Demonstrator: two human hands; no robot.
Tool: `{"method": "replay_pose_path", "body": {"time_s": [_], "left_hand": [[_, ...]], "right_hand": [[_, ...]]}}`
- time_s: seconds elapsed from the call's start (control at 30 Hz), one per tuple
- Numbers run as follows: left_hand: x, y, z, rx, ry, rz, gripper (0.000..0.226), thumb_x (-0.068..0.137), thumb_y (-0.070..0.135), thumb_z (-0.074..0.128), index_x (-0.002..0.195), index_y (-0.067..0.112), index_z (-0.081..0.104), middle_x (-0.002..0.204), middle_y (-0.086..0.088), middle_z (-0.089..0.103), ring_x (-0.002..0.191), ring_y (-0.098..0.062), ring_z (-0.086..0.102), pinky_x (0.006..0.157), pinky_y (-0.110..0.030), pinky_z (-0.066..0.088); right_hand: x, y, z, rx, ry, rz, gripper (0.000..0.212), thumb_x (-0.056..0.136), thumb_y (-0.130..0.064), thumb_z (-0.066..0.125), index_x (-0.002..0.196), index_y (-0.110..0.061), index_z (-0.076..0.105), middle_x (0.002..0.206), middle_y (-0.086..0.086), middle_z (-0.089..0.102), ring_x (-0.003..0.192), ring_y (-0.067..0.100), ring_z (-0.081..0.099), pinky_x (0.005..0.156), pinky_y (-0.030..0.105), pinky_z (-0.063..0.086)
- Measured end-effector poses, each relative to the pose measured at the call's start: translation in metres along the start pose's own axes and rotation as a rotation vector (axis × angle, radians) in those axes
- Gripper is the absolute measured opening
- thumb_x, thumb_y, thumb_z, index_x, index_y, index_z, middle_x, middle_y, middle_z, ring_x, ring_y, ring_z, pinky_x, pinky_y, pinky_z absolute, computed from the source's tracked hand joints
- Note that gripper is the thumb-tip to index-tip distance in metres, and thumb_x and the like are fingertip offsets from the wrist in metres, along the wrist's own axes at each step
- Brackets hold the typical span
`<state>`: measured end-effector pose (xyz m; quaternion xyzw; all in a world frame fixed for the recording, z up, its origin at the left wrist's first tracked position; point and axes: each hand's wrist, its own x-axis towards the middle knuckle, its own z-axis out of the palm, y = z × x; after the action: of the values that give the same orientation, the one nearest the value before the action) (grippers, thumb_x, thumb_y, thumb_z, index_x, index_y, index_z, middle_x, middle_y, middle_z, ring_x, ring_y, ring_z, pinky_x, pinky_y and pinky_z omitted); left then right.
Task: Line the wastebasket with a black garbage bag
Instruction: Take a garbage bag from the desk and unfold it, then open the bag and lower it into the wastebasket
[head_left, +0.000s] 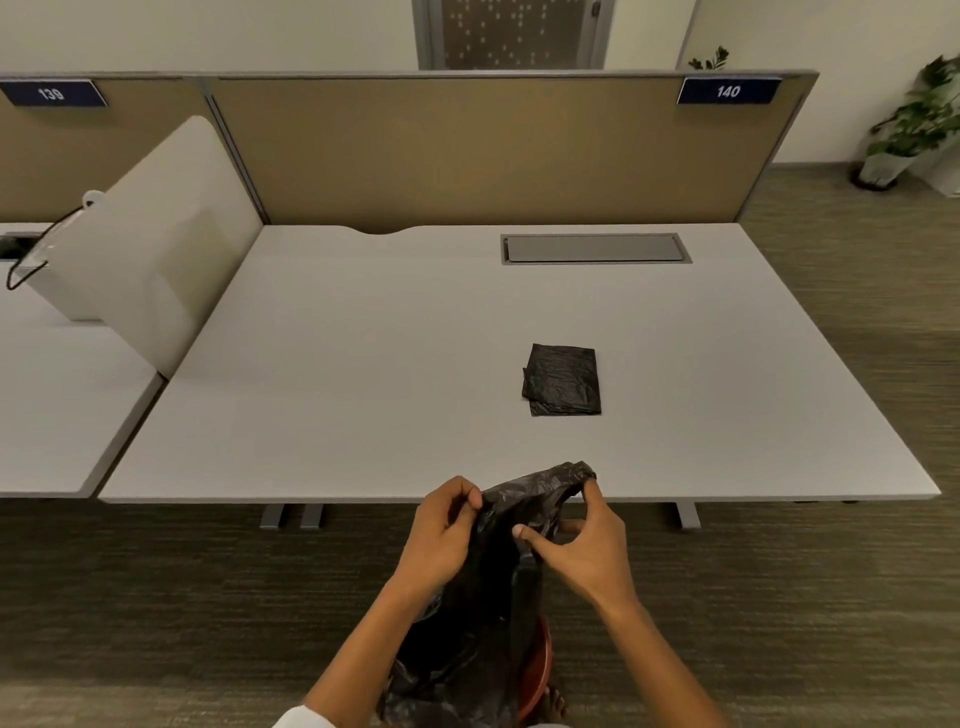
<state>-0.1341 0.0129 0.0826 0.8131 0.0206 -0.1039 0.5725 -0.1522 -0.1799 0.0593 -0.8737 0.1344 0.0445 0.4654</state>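
A crumpled black garbage bag (483, 613) hangs between my two hands, in front of the desk's near edge. My left hand (441, 535) pinches its upper edge on the left. My right hand (582, 545) grips the upper edge on the right, thumb pointing left. The bag drapes down over a red wastebasket (537, 670) on the floor; only a strip of its rim shows, to the right of the bag. A second black bag (563, 379), folded flat into a square, lies on the desk.
The grey desk (363, 389) spans the middle, backed by a tan partition (467, 150). A recessed cable tray (595, 248) sits at its rear right. A white side panel (156, 249) stands at left. Potted plants (909, 130) stand at far right on the carpet.
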Motion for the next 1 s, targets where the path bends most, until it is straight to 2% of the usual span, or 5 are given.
{"method": "replay_pose_path", "body": {"time_s": [0.23,0.43,0.67,0.87,1.0], "left_hand": [[0.004,0.002,-0.005,-0.386,0.098,-0.239,0.041,0.095,0.003,0.046,0.071,0.018,0.075,0.08,0.001,0.076,0.08,-0.016,0.07,0.071,-0.024,0.054],[-0.001,-0.016,-0.027,-0.223,0.025,-0.151,0.028,0.072,0.025,0.084,0.098,0.031,0.076,0.108,0.006,0.073,0.099,-0.012,0.069,0.084,-0.029,0.056],[-0.003,-0.021,-0.027,0.018,0.058,-0.039,0.034,0.086,-0.001,0.063,0.109,0.023,0.071,0.114,0.01,0.07,0.109,0.0,0.06,0.102,-0.024,0.044],[-0.005,-0.024,-0.02,-0.099,0.179,-0.052,0.027,0.09,-0.003,0.054,0.079,0.021,0.047,0.073,-0.004,0.055,0.056,-0.008,0.049,0.051,-0.018,0.039],[-0.003,-0.03,-0.02,-0.14,0.264,-0.062,0.034,0.094,0.004,0.056,0.069,0.017,0.036,0.049,0.009,0.039,0.042,-0.004,0.033,0.041,-0.017,0.03]], "right_hand": [[0.0,0.0,0.006,-0.046,0.031,-0.039,0.059,0.079,-0.003,0.07,0.129,-0.025,0.047,0.113,-0.009,0.061,0.104,0.011,0.062,0.09,0.027,0.057],[-0.004,0.006,0.002,0.052,0.103,-0.02,0.047,0.088,0.01,0.054,0.122,-0.021,0.063,0.114,-0.002,0.066,0.104,0.014,0.064,0.096,0.034,0.055],[-0.006,0.013,0.009,0.3,0.183,0.214,0.015,0.09,-0.017,0.067,0.083,-0.03,0.069,0.096,0.004,0.074,0.087,0.023,0.069,0.08,0.041,0.059],[-0.01,0.019,0.012,-0.062,-0.069,0.187,0.099,0.055,-0.05,0.092,0.138,-0.015,0.051,0.15,0.003,0.042,0.138,0.023,0.042,0.114,0.04,0.039],[-0.01,0.026,0.014,-0.113,-0.116,0.124,0.056,0.074,-0.013,0.083,0.123,-0.025,0.057,0.121,0.005,0.065,0.089,0.003,0.062,0.075,0.008,0.052]]}}
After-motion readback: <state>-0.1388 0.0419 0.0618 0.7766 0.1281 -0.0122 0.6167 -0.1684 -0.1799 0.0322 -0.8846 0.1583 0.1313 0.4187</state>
